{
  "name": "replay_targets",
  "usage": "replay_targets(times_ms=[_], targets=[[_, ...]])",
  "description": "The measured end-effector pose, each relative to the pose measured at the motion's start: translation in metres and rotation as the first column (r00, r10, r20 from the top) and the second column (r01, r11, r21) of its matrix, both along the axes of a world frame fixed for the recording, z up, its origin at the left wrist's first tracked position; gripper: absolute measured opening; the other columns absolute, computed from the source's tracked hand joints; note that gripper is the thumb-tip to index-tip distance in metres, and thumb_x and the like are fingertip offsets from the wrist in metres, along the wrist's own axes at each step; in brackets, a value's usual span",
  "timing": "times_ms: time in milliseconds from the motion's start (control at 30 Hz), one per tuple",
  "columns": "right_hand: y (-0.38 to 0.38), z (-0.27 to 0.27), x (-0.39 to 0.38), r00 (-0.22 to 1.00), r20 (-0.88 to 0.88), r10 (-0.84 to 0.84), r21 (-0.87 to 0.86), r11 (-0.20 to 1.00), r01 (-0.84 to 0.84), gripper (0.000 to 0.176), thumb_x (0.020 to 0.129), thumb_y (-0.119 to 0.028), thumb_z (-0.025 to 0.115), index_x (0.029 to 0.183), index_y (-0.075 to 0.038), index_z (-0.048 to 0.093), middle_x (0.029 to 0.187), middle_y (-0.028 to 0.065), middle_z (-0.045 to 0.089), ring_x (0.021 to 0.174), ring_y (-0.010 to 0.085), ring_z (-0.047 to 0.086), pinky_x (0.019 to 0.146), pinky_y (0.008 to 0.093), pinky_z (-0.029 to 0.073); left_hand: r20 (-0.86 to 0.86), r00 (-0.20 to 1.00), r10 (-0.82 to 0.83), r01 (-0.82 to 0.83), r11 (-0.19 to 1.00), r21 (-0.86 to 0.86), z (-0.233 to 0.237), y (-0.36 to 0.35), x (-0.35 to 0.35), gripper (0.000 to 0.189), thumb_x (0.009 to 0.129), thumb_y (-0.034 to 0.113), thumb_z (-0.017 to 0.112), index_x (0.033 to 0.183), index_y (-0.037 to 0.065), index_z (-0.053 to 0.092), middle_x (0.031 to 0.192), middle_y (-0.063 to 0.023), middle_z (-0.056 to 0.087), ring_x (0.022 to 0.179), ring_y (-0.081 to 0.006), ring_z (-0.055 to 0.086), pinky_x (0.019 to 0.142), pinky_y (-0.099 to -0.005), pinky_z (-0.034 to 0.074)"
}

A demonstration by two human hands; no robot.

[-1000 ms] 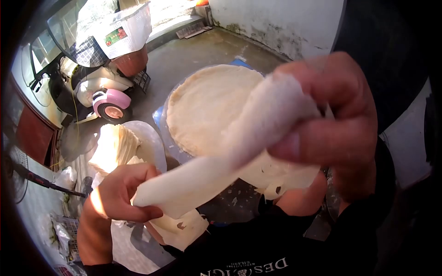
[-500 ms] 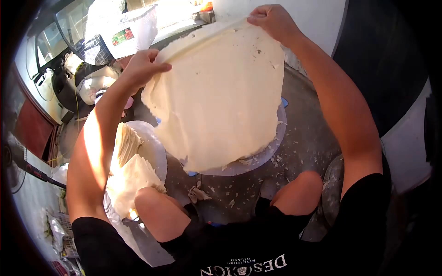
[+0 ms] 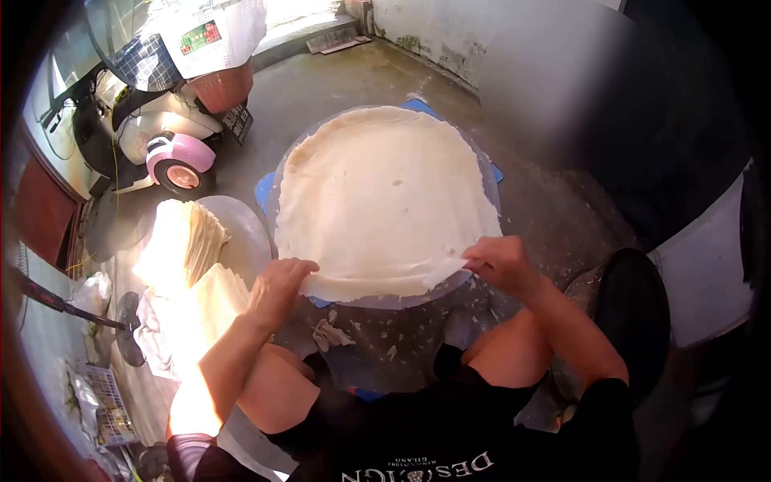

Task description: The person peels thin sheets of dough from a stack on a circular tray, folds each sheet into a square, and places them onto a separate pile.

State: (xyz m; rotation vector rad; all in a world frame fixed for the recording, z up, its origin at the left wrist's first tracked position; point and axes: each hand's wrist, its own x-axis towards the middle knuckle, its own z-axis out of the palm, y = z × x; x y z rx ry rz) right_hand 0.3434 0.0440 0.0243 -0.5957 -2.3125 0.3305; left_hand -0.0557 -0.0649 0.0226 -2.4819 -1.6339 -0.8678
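Note:
A large, thin, cream-coloured flatbread sheet point(image 3: 385, 193) lies spread over a round, pale board point(image 3: 401, 302), whose rim shows around it. My left hand point(image 3: 281, 291) pinches the sheet's near left edge, fingers closed. At the near right edge, my right hand point(image 3: 504, 263) grips a corner that is slightly lifted. The near edge between my hands is wrinkled. A small brown spot marks the middle of the sheet. To the left, folded sheets point(image 3: 183, 245) are stacked on another round board point(image 3: 245, 229), partly in bright sun.
Blue supports point(image 3: 263, 193) stick out from under the round board. Pale flakes lie scattered over the grey floor point(image 3: 385, 341), with a crumpled cloth point(image 3: 330, 332) between my feet. A scooter with a pink wheel cover point(image 3: 183, 154) stands at upper left, a dark round stool point(image 3: 633, 321) at right.
The sheet was held up in the air by its far edge, and now lies flat on the round board. Both hands have come down and toward me, to its near edge.

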Motion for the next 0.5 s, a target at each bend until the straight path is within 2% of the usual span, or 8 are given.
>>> replay_targets(times_ms=[33,67,100,200,267,400,467,500], targets=[[-0.007,-0.009,0.002,1.000,0.005,-0.002,-0.007,1.000,0.002,0.015,0.081,-0.016,0.078,0.090,-0.009,0.068,0.075,0.0091,0.064,0.064,0.0309,0.064,0.056,0.0381,0.049,-0.121,0.991,-0.055,0.034,0.985,-0.171,-0.015,-0.003,-0.004,0.027,0.071,-0.002,0.062,0.095,0.010,0.063,0.087,-0.0089,0.065,0.086,-0.0320,0.063,0.074,-0.0424,0.050],[-0.013,-0.015,0.003,0.975,0.212,0.067,-0.087,0.995,-0.049,0.014,0.082,-0.019,0.077,0.090,-0.011,0.069,0.076,0.0081,0.066,0.068,0.0305,0.065,0.059,0.0388,0.050,-0.229,0.965,-0.130,0.046,0.939,-0.340,-0.026,-0.007,-0.008,0.022,0.074,0.001,0.061,0.094,0.010,0.063,0.086,-0.0082,0.065,0.086,-0.0316,0.063,0.074,-0.0429,0.051],[-0.018,-0.019,0.004,0.903,0.402,0.151,-0.175,0.981,-0.086,0.014,0.082,-0.022,0.077,0.090,-0.012,0.070,0.078,0.0072,0.067,0.071,0.0302,0.066,0.062,0.0394,0.052,-0.225,0.965,-0.133,0.048,0.937,-0.347,-0.030,-0.012,-0.006,0.022,0.074,0.001,0.061,0.094,0.010,0.063,0.086,-0.0082,0.065,0.086,-0.0316,0.063,0.074,-0.0429,0.051],[-0.022,-0.018,0.002,0.863,0.435,0.258,-0.269,0.952,-0.149,0.014,0.081,-0.022,0.077,0.091,-0.014,0.072,0.083,0.0038,0.069,0.072,0.0276,0.067,0.062,0.0370,0.051,-0.307,0.931,-0.198,0.020,0.867,-0.498,-0.029,-0.020,-0.006,0.012,0.079,0.006,0.059,0.089,0.011,0.063,0.082,-0.0079,0.064,0.085,-0.0311,0.065,0.072,-0.0441,0.052],[-0.020,-0.010,0.000,0.867,0.421,0.267,-0.305,0.942,-0.141,0.014,0.080,-0.022,0.078,0.090,-0.013,0.072,0.083,0.0043,0.069,0.072,0.0279,0.067,0.063,0.0371,0.052,-0.270,0.926,-0.264,0.070,0.823,-0.564,-0.026,-0.027,-0.009,0.012,0.077,0.006,0.061,0.088,0.011,0.064,0.082,-0.0095,0.065,0.085,-0.0327,0.065,0.072,-0.0445,0.052],[0.002,0.034,-0.013,0.881,0.393,0.262,-0.359,0.926,-0.115,0.014,0.080,-0.022,0.079,0.086,-0.011,0.072,0.079,0.0055,0.069,0.072,0.0282,0.066,0.064,0.0370,0.051,-0.144,0.966,-0.213,0.071,0.760,-0.647,-0.019,-0.032,-0.013,0.017,0.078,0.005,0.064,0.093,0.010,0.068,0.090,-0.0126,0.068,0.090,-0.0350,0.065,0.075,-0.0431,0.053],[0.036,0.063,-0.036,0.886,0.414,0.210,-0.303,0.949,-0.084,0.015,0.081,-0.022,0.079,0.085,-0.010,0.072,0.076,0.0069,0.068,0.071,0.0285,0.066,0.064,0.0370,0.050,0.051,0.999,-0.009,0.042,0.725,-0.687,-0.022,-0.034,-0.023,0.019,0.082,0.006,0.067,0.100,0.010,0.070,0.093,-0.0148,0.069,0.087,-0.0310,0.067,0.076,-0.0387,0.052],[0.060,0.077,-0.055,0.871,0.439,0.222,-0.272,0.956,-0.107,0.016,0.083,-0.029,0.076,0.085,-0.014,0.070,0.076,0.0081,0.067,0.071,0.0306,0.065,0.065,0.0412,0.049,0.044,0.999,-0.007,0.036,0.722,-0.691,-0.023,-0.033,-0.027,0.019,0.082,0.006,0.067,0.100,0.010,0.070,0.093,-0.0148,0.069,0.087,-0.0310,0.067,0.076,-0.0387,0.052]])
